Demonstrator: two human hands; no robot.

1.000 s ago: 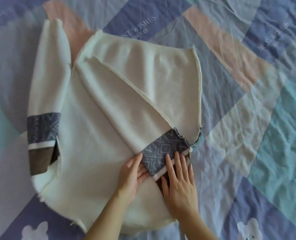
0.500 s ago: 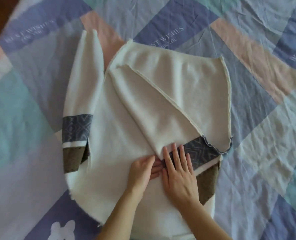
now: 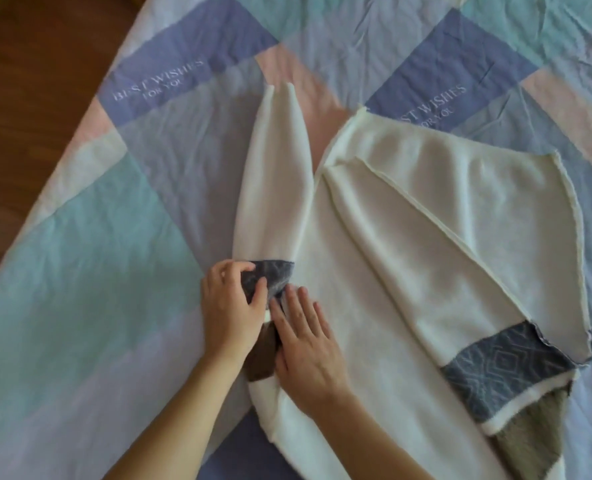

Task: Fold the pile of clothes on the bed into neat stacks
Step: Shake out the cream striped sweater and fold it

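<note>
The cream sweater [image 3: 374, 271] lies flat on the bed [image 3: 80, 271]. Its unfolded sleeve [image 3: 273, 188] runs straight away from the left hand [image 3: 230, 306], whose grip pinches the cuff; the right hand [image 3: 308, 344] presses flat beside.

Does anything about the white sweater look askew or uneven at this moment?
Yes. The sweater is half folded: one sleeve lies across the body, the other sleeve sticks outward, its cuff bunched in the left hand.
</note>
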